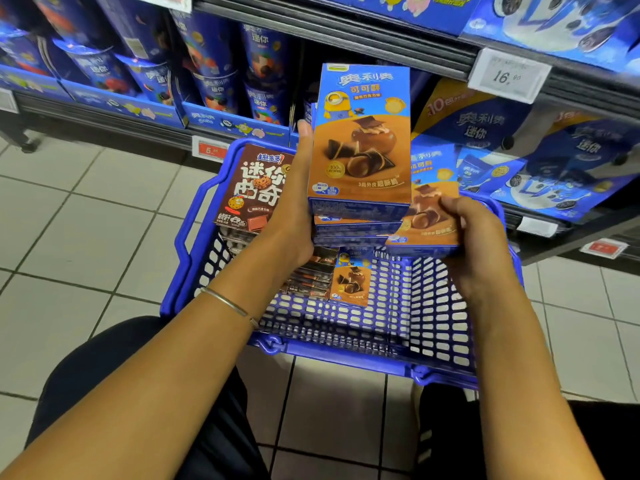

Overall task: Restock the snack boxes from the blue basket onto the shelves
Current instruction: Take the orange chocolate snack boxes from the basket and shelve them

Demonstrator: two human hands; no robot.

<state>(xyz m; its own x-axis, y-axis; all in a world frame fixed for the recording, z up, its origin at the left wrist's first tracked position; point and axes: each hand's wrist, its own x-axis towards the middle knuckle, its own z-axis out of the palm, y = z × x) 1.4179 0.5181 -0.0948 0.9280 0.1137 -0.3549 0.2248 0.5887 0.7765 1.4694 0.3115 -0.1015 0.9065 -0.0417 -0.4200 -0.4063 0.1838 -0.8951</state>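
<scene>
Light was bright and even, falling from overhead and leaving only a soft shadow on the floor tiles (329,386) under the near rim of the blue basket (346,353). The front snack box (360,140) was sharp, with a mild sheen on its glossy face; the second snack box (427,218) to its right looked slightly softer. Cups on the far-left shelf (104,67) and bags at far right (561,157) were smeared by blur, and the shelf rail (346,32) bowed toward the edges.

Blue-and-orange box (360,140) above the basket (346,355), "奥利奥 可可酥", brown box (252,188) at basket's left, "趣多多 迷你曲奇", price tag (507,76) above-right of basket, "16.90"
</scene>
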